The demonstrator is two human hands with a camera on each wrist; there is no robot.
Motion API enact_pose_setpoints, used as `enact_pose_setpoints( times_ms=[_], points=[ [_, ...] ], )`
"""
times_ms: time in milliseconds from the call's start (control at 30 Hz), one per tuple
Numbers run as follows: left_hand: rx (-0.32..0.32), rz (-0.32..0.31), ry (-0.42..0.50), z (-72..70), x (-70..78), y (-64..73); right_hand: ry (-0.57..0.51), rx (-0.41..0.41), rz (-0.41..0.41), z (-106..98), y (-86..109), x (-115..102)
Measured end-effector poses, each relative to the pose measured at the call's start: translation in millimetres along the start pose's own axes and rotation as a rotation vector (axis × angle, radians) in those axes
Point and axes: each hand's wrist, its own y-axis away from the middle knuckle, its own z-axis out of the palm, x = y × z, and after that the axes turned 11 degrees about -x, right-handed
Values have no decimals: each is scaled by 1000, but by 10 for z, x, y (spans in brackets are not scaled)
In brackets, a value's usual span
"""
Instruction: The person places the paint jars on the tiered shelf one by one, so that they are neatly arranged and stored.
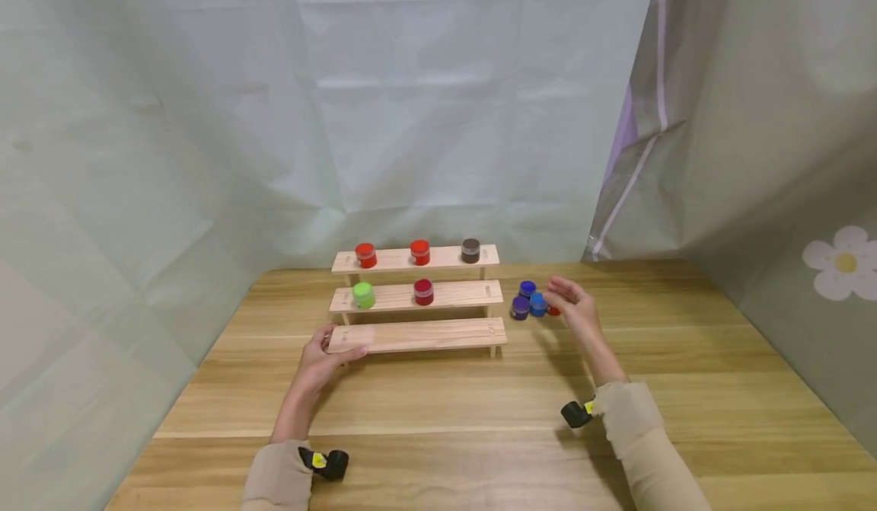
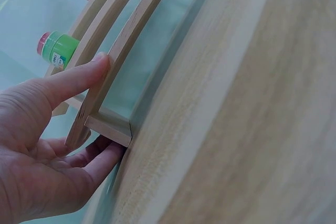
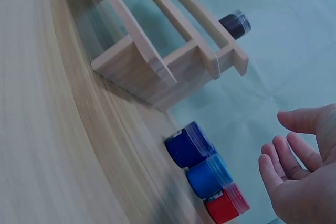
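A three-tier wooden rack (image 1: 418,336) stands on the table. My left hand (image 1: 318,362) grips the left end of its lowest shelf, thumb along the front edge and fingers beneath, as the left wrist view shows. Two red jars (image 1: 420,253) and a dark jar (image 1: 470,250) sit on the top shelf. On the middle one are a light green jar (image 1: 364,295) and a dark red jar (image 1: 423,292). My right hand (image 3: 304,166), fingers loosely bent and holding nothing, hovers beside a purple-blue jar (image 1: 521,308), a dark blue jar (image 1: 527,289), a bright blue jar (image 3: 209,176) and a red jar (image 3: 227,204).
The wooden table (image 1: 438,435) reaches back to a pale hanging sheet (image 1: 438,115). Another curtain with a white flower print (image 1: 846,262) hangs along the right side. The loose jars cluster close together just right of the rack.
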Motion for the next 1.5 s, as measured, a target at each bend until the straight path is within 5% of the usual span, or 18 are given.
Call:
enact_pose_setpoints(
  times_ms=[767, 967, 1500],
  points=[
    [6, -8, -2, -26, 28, 34, -40, 128, 31, -93, -85, 152],
    [9, 1, 5, -26, 32, 32, -39, 126, 95, -90, -113, 215],
    [17, -13, 13, 3, 24, 20, -37, 131, 88, -61, -184, 316]
  ],
)
